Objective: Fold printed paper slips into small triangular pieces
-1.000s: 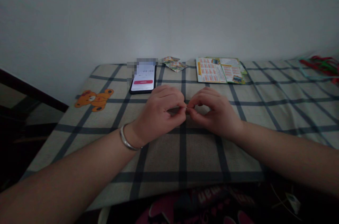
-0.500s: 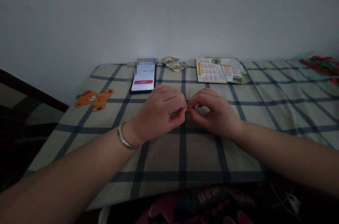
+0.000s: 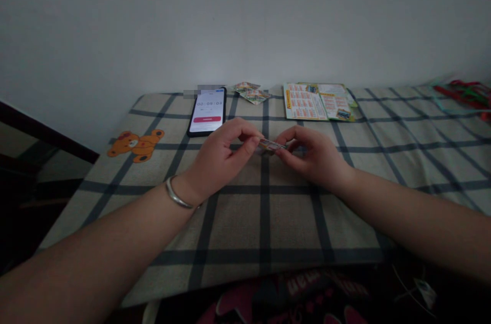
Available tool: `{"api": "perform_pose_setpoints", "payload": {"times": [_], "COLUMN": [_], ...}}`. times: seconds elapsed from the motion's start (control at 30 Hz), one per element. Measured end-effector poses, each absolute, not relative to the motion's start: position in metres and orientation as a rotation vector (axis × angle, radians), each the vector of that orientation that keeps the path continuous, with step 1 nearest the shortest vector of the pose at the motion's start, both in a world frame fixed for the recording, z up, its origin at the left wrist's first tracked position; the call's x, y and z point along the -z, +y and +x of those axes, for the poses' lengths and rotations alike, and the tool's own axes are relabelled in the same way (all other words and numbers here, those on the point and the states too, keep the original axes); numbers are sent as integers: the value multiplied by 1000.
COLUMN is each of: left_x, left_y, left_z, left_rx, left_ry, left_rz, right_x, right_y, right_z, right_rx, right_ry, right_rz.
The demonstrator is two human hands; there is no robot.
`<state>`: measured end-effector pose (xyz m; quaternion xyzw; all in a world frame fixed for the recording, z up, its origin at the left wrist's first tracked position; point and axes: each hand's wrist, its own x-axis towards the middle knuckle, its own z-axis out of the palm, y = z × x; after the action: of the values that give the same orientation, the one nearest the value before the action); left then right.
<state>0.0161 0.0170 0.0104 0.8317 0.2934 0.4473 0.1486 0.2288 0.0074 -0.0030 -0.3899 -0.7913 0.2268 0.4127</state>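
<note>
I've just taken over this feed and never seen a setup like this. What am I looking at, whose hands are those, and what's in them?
There's no machine here: one head-worn camera looks forward and down at the wearer's own bare hands. The left hand, with a silvery bracelet at its wrist, and the right hand pinch a small printed piece between them. On the checked cloth, from left to right, lie an orange bear figure, a lit phone, two small folded-looking pieces, printed sheets and, at the far right, some red and green things too unclear to name.
</note>
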Motion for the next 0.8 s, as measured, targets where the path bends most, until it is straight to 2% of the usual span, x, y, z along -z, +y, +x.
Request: {"api": "perform_pose_setpoints", "payload": {"times": [0.37,0.57,0.8], "left_x": [-15,-12,-5], "left_y": [10,14,15], "left_z": [17,17,19], "left_rx": [-1162,-1022,-905], "left_ry": [1003,1064,1150], "left_rz": [2543,2524,2446], "right_x": [-1,-6,1], "right_y": [9,11,15], "right_z": [231,236,234], "right_rx": [-571,-463,-565], "right_ry": [-1888,-1950,-1913], "right_rz": [-1009,-1039,-1066]}}
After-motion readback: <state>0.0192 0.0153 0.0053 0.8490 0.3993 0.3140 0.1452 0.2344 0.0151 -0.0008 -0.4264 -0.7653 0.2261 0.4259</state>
